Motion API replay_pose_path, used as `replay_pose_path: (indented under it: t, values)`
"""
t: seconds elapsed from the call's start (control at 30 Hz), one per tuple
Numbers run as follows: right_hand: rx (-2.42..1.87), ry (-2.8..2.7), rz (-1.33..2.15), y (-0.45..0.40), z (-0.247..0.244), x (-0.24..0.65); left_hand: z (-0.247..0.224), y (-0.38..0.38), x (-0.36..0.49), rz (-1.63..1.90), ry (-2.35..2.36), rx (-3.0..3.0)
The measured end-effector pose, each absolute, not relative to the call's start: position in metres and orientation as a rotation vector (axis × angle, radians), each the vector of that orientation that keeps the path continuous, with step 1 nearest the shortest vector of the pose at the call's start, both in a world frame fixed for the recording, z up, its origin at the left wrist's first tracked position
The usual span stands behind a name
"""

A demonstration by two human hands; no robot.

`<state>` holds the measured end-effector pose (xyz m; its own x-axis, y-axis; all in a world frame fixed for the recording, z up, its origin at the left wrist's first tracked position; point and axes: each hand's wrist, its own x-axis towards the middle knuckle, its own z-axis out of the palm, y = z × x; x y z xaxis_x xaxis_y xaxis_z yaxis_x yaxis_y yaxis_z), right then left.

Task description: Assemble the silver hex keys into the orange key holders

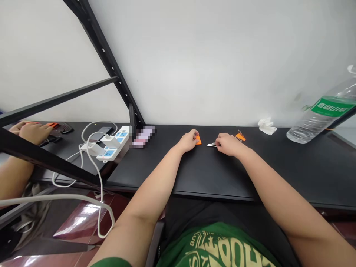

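My left hand [189, 141], fingers closed, grips a small flat orange piece [198, 139] on the black table [194, 167]. To its right, the fingers of my right hand [226, 144] are pinched on a bunch of thin silver metal rods [211, 145], whose tips point left. The two hands are apart, with a short gap between them. Just behind my right hand lies another orange piece [240, 137] with a row of thin dark prongs. Most of what each hand grips is covered by the fingers.
A white power strip [116, 142] with cables, a phone [103, 133] and a black metal frame [108, 55] stand left. A crumpled tissue [267, 126] and a large plastic bottle [319, 115] are at right. Another person's hands [35, 131] work at far left near orange and dark items.
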<state>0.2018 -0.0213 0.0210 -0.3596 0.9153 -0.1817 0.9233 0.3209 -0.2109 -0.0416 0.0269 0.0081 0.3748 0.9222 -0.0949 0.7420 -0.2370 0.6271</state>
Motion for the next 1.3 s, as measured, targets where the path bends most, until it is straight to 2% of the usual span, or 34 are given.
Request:
replay_pose_path:
  t: [0.1,0.57,1.1,1.2,1.3]
  values:
    - [1.722,2.564,-0.422,-0.023,0.020,0.199,0.007,0.027,-0.041,0.465,1.371,2.011]
    - [1.906,2.882,-0.804,-0.018,0.020,0.205,0.001,0.029,-0.040,0.693,1.177,1.833]
    - [1.854,2.928,-0.640,-0.020,0.019,0.201,-0.004,0.023,-0.032,0.747,1.063,1.790]
    - [1.941,2.901,-0.790,-0.021,0.020,0.195,-0.004,0.021,-0.028,0.798,1.037,1.757]
    - [2.104,2.768,-1.144,-0.024,0.022,0.185,-0.003,0.019,-0.024,0.823,0.958,1.657]
